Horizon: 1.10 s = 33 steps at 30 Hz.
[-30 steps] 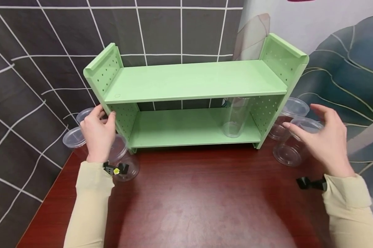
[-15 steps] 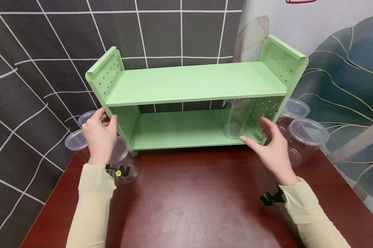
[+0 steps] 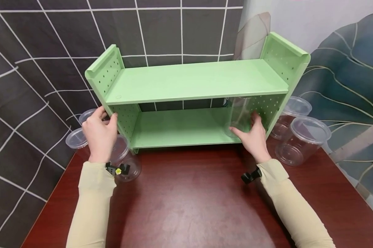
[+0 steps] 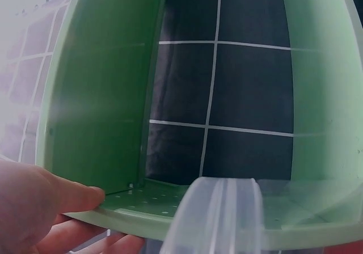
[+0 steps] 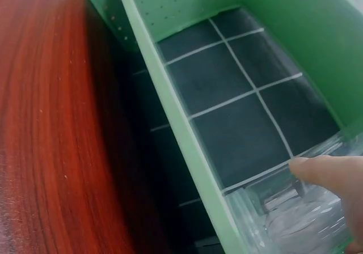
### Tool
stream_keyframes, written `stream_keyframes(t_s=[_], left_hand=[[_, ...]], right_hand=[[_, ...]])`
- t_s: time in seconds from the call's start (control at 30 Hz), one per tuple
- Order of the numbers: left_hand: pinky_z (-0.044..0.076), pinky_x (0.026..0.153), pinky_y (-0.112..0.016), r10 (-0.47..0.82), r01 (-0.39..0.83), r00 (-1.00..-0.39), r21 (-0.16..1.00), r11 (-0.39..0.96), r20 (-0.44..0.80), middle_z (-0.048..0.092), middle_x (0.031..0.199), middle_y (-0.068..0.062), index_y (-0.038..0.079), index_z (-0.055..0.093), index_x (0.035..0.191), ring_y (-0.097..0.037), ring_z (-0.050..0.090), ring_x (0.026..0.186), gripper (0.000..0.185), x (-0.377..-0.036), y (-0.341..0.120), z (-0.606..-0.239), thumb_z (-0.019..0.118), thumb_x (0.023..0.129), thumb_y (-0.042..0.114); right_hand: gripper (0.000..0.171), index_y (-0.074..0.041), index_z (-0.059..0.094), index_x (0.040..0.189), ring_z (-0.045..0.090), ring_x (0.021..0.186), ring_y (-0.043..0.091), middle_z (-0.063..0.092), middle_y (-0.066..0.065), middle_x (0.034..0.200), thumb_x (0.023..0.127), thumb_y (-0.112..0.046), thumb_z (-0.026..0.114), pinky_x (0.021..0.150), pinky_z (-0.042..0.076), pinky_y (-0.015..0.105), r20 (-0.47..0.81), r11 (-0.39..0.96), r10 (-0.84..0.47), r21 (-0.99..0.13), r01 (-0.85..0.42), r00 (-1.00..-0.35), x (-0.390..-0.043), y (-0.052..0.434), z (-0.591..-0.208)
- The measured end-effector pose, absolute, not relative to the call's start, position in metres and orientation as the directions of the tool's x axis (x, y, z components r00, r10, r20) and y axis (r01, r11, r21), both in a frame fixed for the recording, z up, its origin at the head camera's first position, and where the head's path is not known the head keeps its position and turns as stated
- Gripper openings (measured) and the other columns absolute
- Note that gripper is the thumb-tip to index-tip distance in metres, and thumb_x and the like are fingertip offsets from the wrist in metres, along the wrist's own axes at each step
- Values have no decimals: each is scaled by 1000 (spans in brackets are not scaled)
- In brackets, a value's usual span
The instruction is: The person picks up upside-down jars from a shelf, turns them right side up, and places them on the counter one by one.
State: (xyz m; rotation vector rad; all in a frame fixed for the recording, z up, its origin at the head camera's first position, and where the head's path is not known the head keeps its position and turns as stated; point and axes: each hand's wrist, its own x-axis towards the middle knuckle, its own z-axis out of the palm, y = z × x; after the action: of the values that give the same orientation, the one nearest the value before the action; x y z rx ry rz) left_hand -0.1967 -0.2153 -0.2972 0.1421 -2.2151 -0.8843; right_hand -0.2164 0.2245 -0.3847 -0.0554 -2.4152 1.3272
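Observation:
A light green two-tier shelf point(image 3: 189, 81) with perforated side panels stands on the table. My left hand point(image 3: 99, 134) pinches the front edge of its left side panel; in the left wrist view the thumb point(image 4: 79, 197) lies on the inner face and the fingers are outside. On the lower tier, at the right end, stands a tall clear jar point(image 3: 240, 110). My right hand point(image 3: 255, 141) holds that jar low down, thumb at its front left and fingers at its right side. In the right wrist view the jar point(image 5: 306, 220) shows partly behind a digit.
Lidded clear plastic jars point(image 3: 302, 141) stand to the right of the shelf. Several more clear jars point(image 3: 76, 138) are grouped at its left, partly behind my left hand. A dark wall point(image 3: 161, 31) with white grid lines rises behind the reddish wooden table point(image 3: 186, 199).
My right hand has left the lidded jars on the right, moved leftward into the lower tier and closed round the clear jar there. My left hand stays on the side panel.

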Motion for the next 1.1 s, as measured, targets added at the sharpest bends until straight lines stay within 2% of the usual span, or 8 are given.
stream_keyframes(t_s=[0.03, 0.1, 0.17, 0.2, 0.37, 0.6, 0.83, 1.1], left_hand=[[54, 68, -13, -349, 159, -725, 638, 754, 594, 74, 107, -18, 2, 74, 119, -30, 75, 84, 26, -196, -215, -296, 70, 95, 11], [60, 72, -28, -351, 163, -723, 640, 751, 596, 74, 107, -18, 2, 74, 119, -30, 75, 84, 26, -196, -215, -295, 70, 94, 10], [61, 76, -43, -348, 167, -723, 640, 750, 597, 74, 107, -18, 2, 74, 118, -31, 75, 84, 26, -196, -214, -295, 70, 94, 10], [60, 76, -45, -347, 172, -722, 641, 748, 599, 74, 107, -18, 1, 74, 118, -31, 75, 83, 26, -196, -214, -296, 71, 94, 9], [60, 76, -44, -349, 172, -718, 640, 749, 602, 74, 108, -16, 3, 74, 118, -30, 75, 83, 25, -197, -214, -296, 71, 94, 11], [60, 76, -46, -358, 164, -722, 650, 742, 592, 74, 109, -16, 4, 74, 120, -31, 75, 84, 27, -197, -214, -296, 71, 94, 12], [59, 81, -46, -360, 166, -723, 653, 739, 590, 73, 109, -17, 3, 74, 119, -32, 75, 83, 26, -197, -213, -295, 72, 94, 11], [60, 78, -45, -367, 154, -707, 638, 755, 604, 75, 106, -15, 3, 75, 116, -29, 75, 82, 24, -198, -214, -297, 71, 93, 11]], right_hand=[[102, 1, 25, 157, 41, 140, 39, 40, 22, 155, 83, -34, 86, 113, 37, 50, 304, 554, 213, -820, -141, -929, -219, 224, -385], [99, 1, 28, 156, 43, 138, 39, 43, 23, 152, 83, -35, 85, 111, 39, 51, 292, 563, 207, -816, -130, -934, -222, 222, -384], [96, 1, 31, 154, 46, 136, 40, 47, 23, 149, 84, -36, 85, 110, 41, 52, 286, 566, 199, -815, -128, -937, -222, 222, -384], [94, 1, 33, 153, 47, 135, 40, 48, 23, 148, 84, -36, 84, 109, 42, 52, 285, 566, 197, -814, -128, -938, -222, 222, -384], [90, 1, 37, 151, 50, 132, 39, 50, 23, 146, 84, -36, 85, 108, 43, 51, 282, 555, 184, -820, -137, -942, -224, 221, -385], [94, 1, 33, 153, 50, 133, 42, 48, 25, 148, 84, -35, 85, 107, 44, 52, 260, 578, 152, -806, -127, -953, -223, 222, -388], [88, 3, 39, 148, 53, 128, 42, 52, 24, 143, 82, -31, 87, 105, 45, 52, 306, 567, 146, -805, -174, -941, -216, 222, -385], [82, 3, 45, 141, 58, 122, 39, 57, 22, 135, 79, -26, 90, 103, 48, 50, 355, 581, 113, -781, -228, -928, -197, 224, -380]])
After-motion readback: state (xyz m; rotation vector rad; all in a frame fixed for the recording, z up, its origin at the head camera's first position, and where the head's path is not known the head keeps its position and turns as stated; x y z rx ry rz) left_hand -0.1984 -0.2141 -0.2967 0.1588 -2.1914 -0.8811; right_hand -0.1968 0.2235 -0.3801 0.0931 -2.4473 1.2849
